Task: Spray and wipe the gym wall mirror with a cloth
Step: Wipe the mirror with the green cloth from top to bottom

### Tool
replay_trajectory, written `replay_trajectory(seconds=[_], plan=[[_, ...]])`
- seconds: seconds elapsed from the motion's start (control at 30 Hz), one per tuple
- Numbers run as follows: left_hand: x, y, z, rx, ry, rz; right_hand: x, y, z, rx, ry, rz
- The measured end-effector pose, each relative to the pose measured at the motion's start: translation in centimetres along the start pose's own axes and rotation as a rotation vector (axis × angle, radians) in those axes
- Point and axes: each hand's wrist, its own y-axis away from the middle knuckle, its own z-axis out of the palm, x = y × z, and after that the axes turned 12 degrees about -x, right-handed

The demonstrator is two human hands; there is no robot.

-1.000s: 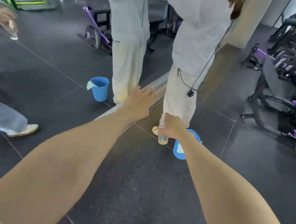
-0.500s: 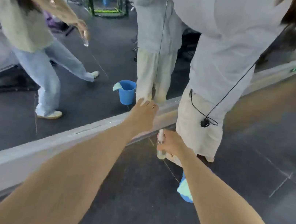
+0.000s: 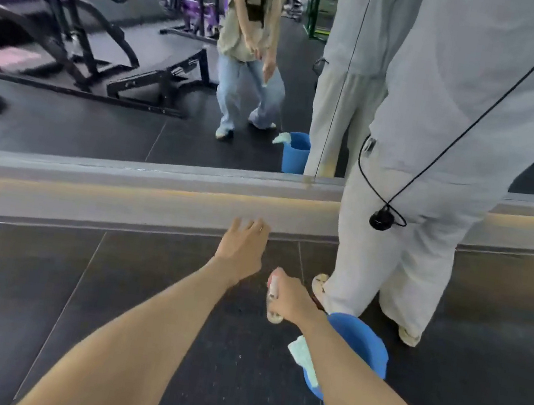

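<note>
Dark rubber gym flooring [image 3: 97, 308] runs up to the wall mirror [image 3: 117, 103], which we face with the spray bottle [image 3: 274, 304] in hand.

Our right hand [image 3: 293, 298] is wrapped round the small clear bottle, long axis near upright, nozzle end up; the glass lies at twelve o'clock, past a grey ledge [image 3: 119, 204]. Our left hand [image 3: 239, 250] is empty, fingers spread, and the nearer to the mirror. The pale green cloth [image 3: 303, 355] hangs over the rim of a blue bucket [image 3: 368, 349] at five o'clock of the right hand, under that forearm. Whether the glass is wet we cannot tell.
</note>
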Motion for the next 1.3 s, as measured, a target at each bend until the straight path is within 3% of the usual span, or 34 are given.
replay_trajectory(seconds=[0.4, 0.63, 1.0, 1.2, 1.3], plan=[[8.0, -6.7, 30.3, -0.021, -0.078, 0.035, 19.6, -14.6, 25.4, -0.01, -0.086, 0.084], [9.4, -7.4, 41.9, -0.051, -0.069, 0.027, 25.2, -20.3, 36.0, -0.018, -0.078, 0.122], [11.1, -7.4, 45.1, -0.02, -0.027, 0.076, 27.6, -22.8, 38.6, 0.07, -0.196, 0.148], [11.2, -7.7, 45.6, -0.038, -0.019, 0.105, 28.4, -23.4, 39.4, -0.095, -0.155, 0.226], [11.2, -8.2, 45.2, -0.051, -0.012, 0.105, 28.6, -22.7, 38.6, -0.06, -0.188, 0.204]])
